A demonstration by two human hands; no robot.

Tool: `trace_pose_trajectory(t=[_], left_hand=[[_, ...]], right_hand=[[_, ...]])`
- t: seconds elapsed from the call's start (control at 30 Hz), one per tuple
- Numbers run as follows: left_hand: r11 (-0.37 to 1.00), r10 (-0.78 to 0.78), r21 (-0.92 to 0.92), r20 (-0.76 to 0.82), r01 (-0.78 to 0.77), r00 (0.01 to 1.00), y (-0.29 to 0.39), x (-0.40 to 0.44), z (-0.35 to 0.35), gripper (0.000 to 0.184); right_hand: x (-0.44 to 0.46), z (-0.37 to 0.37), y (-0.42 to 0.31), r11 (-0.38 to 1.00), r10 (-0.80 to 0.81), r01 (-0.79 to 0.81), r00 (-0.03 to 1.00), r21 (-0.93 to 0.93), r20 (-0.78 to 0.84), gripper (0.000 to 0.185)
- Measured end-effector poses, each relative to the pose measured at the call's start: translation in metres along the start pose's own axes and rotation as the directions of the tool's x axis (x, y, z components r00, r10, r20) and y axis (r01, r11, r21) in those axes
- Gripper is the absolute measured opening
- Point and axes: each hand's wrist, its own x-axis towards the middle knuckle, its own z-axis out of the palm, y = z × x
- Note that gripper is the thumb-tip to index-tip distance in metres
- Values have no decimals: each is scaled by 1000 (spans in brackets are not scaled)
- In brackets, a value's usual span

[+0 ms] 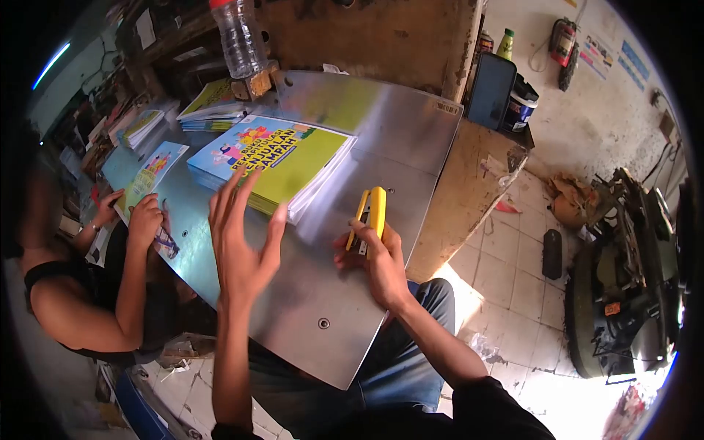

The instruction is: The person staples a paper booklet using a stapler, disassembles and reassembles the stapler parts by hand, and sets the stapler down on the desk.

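Note:
My right hand [381, 260] is wrapped around a yellow stapler [377, 210], held above the metal tabletop [293, 323] with its jaws pointing away from me. My left hand [246, 238] is raised with fingers spread, holding nothing. Its fingertips overlap the near edge of a stack of booklets [308, 165] in my view; whether they touch it I cannot tell. The top booklet has a blue and green cover with yellow and dark lettering and cartoon figures. Loose white page edges show along the stack's right side.
At the left, another person's hands [144, 220] rest by a similar booklet [152, 176]. More booklets [213, 103] lie farther back. A plastic bottle with a red cap [240, 40] stands on a wooden block [254, 84]. A phone [492, 89] leans at the right, beside a dark tub [521, 106].

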Motion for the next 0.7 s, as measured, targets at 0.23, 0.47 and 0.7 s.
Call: trace_pose_trajectory(t=[0.23,0.47,0.7], left_hand=[[954,63,226,487,-196,871,-41,-2,25,45],[934,183,242,308,-263,934,-17,-41,-20,38],[950,218,118,406,-288,887,50,-162,-75,24]], right_hand=[[-6,2,0,988,-142,143,990,-63,19,26],[-10,-8,4,898,-431,437,853,-48,-295,20],[-17,-83,-46,749,-617,426,729,-508,-298,20]])
